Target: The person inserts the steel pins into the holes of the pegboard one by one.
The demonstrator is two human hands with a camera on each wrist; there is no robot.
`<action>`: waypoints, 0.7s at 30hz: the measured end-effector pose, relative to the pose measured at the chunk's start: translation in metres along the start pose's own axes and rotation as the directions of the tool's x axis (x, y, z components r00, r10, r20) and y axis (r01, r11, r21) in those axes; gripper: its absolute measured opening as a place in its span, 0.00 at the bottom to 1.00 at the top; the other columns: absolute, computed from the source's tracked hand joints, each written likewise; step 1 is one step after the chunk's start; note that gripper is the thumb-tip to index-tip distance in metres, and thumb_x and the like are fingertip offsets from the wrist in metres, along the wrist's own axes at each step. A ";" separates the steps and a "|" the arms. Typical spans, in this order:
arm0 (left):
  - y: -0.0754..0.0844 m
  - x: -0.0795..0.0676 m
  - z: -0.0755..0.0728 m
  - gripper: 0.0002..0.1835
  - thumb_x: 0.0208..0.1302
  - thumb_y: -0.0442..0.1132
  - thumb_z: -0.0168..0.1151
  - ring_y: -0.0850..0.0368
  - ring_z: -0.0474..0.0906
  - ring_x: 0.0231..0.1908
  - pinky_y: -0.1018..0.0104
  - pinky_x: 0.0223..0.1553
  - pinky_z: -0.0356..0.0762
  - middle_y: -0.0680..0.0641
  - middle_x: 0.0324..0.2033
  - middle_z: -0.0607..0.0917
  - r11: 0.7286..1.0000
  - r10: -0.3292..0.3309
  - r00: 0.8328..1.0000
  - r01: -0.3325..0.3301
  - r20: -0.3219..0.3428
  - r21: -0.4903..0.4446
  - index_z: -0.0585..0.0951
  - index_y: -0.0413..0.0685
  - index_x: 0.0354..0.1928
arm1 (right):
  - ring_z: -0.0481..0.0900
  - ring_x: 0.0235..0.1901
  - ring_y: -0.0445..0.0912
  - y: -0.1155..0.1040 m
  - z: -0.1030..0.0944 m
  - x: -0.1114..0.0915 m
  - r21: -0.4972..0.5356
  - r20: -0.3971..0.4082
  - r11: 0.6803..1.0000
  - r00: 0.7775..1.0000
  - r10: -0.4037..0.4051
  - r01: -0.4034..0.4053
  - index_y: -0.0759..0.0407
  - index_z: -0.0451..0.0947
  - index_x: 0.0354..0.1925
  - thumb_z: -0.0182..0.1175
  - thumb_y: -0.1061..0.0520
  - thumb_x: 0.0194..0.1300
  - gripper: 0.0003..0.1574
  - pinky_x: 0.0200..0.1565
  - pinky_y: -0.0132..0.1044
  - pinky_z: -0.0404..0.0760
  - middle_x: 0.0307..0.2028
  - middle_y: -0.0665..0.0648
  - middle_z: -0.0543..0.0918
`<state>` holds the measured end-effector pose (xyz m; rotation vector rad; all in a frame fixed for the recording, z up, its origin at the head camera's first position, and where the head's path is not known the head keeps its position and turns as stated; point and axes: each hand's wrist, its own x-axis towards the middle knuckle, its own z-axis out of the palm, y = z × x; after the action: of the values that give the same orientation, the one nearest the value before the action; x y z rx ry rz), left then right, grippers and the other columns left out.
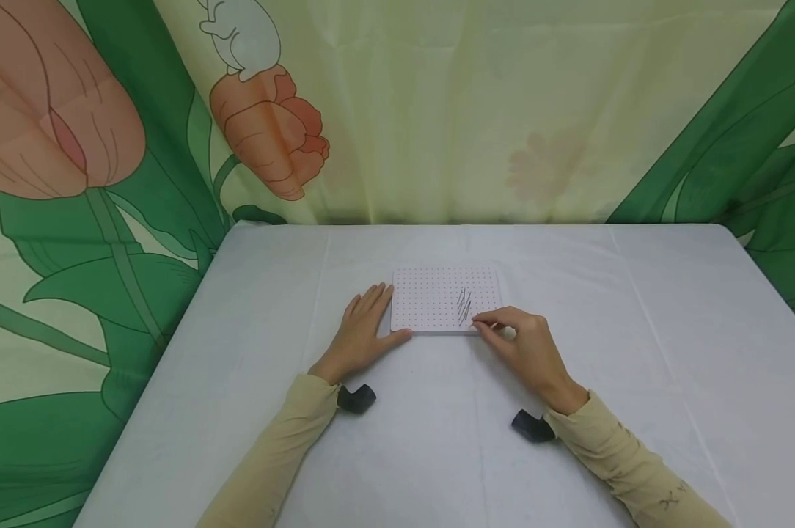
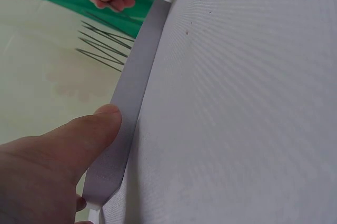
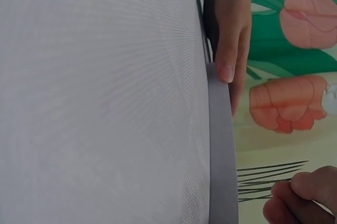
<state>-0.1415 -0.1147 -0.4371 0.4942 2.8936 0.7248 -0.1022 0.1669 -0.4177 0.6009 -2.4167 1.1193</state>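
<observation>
A white board [image 1: 424,297] with a grid of small dark holes lies flat on the table. Several thin dark needle-like rods [image 1: 463,304] stand in its right half, some leaning; the left wrist view shows the rods [image 2: 100,48] rising from the board [image 2: 134,87]. My left hand [image 1: 361,334] rests at the board's left front corner, fingers extended along the left side and thumb against the front edge. Over the board's front right part, my right hand [image 1: 526,348] pinches one thin dark rod between thumb and fingertips. Whether that rod's tip touches the board cannot be told.
White cloth covers the table [image 1: 411,455]. Black wrist devices show at the left cuff [image 1: 356,399] and the right cuff [image 1: 532,426]. A printed curtain [image 1: 437,110] with plants and a carrot hangs behind the table's far edge.
</observation>
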 end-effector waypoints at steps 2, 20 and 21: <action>0.000 0.000 0.000 0.50 0.65 0.65 0.58 0.51 0.42 0.78 0.53 0.78 0.34 0.44 0.78 0.52 1.000 0.000 1.000 0.000 0.000 -0.002 0.51 0.47 0.79 | 0.83 0.30 0.40 0.001 0.000 0.000 0.002 -0.006 1.000 1.000 0.005 -0.005 0.59 0.89 0.36 0.71 0.70 0.55 0.10 0.36 0.29 0.80 0.32 0.51 0.89; 0.001 0.000 0.000 0.50 0.65 0.65 0.58 0.50 0.42 0.78 0.53 0.78 0.34 0.44 0.78 0.52 1.000 -0.006 1.000 0.006 -0.005 -0.005 0.51 0.47 0.79 | 0.85 0.33 0.42 0.001 0.004 0.004 -0.016 0.017 0.999 0.999 0.033 -0.033 0.58 0.89 0.35 0.72 0.68 0.55 0.09 0.37 0.31 0.82 0.32 0.51 0.90; 0.001 0.000 0.000 0.50 0.65 0.65 0.58 0.50 0.42 0.78 0.52 0.78 0.35 0.44 0.78 0.52 1.000 -0.003 1.000 0.003 -0.008 -0.006 0.52 0.47 0.79 | 0.85 0.32 0.42 0.001 0.004 0.004 -0.015 0.020 0.999 0.999 0.031 -0.031 0.58 0.89 0.35 0.72 0.68 0.55 0.09 0.37 0.32 0.82 0.32 0.51 0.89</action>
<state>-0.1407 -0.1138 -0.4365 0.4868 2.8975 0.7369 -0.1069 0.1637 -0.4188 0.5746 -2.4579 1.1119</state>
